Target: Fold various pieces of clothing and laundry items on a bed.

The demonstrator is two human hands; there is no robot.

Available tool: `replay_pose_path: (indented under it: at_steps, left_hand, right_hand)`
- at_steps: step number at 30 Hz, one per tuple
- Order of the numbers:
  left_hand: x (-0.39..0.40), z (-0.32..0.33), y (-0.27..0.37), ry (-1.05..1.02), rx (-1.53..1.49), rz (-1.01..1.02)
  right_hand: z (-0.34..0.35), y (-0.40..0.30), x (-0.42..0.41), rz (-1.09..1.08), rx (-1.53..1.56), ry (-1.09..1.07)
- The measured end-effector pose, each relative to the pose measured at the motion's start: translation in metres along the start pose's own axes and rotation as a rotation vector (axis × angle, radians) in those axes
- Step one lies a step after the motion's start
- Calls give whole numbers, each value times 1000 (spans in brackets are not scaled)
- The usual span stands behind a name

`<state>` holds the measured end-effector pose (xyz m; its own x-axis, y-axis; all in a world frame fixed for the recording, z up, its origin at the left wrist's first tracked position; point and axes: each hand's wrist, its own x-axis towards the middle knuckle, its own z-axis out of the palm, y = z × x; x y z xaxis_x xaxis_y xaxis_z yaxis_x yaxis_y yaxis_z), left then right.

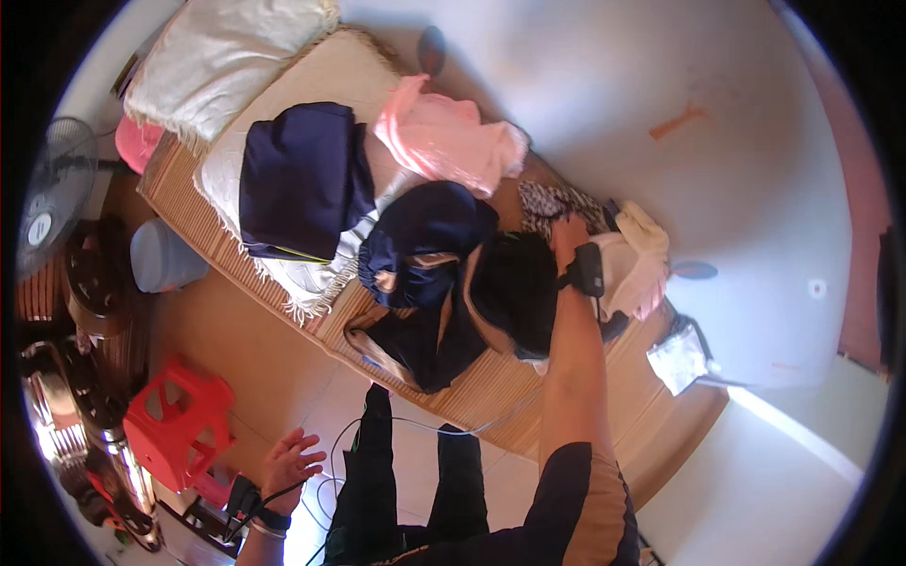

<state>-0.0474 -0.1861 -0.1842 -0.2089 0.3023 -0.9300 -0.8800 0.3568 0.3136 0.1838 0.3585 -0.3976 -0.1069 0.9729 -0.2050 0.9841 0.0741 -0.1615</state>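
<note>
My right hand [568, 233] reaches over the bed to a black-and-white patterned cloth [543, 201]; its fingers are partly hidden, so their hold is unclear. Just left of that wrist lies a black garment [520, 290], and further left a bunched navy garment [432, 226]. A folded navy garment [297, 180] rests on the white fringed cover, with a pink garment [453, 138] in clear plastic to its right. Pale yellow and pink clothes [630, 255] lie right of my wrist. My left hand [291, 463] hangs off the bed, fingers spread, holding nothing.
The bed bears a woven mat [495, 403] and stands against a wall [750, 212]. A white fringed pillow [226, 78] is at its upper left. On the floor side are a red plastic stool [177, 424], a bluish bin [166, 255] and a fan [60, 177]. A thin cable crosses near my legs.
</note>
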Motion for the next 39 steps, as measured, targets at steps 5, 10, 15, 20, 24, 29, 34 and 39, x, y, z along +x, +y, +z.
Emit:
replay_pose_path:
  at_steps: [5, 10, 15, 20, 24, 29, 34, 39]
  left_hand:
    - [-28, 39, 23, -74, -1, 101]
    - [-56, 67, 58, -276, 104, 272]
    - [-100, 86, 104, -464, 205, 440]
    - [-163, 135, 169, -689, 367, 816]
    - [-220, 190, 205, -891, 439, 1116]
    - [-291, 254, 206, -1075, 858, 1468]
    - [-333, 279, 149, -1388, 724, 1113]
    - [-341, 257, 112, -1349, 615, 836]
  right_hand:
    - [-164, -74, -32, 147, 1232, -75]
    - [-341, -91, -73, -325, 1628, 21]
    - [-523, -106, -157, -700, 1584, 154]
    - [-630, -130, -259, -832, 1555, 278]
    - [-656, -134, -324, -865, 1487, 164]
    - [-637, -158, -387, -809, 1230, 12]
    - [-593, -139, -421, -781, 1081, -187]
    - [-584, -84, -461, -693, 1069, -258]
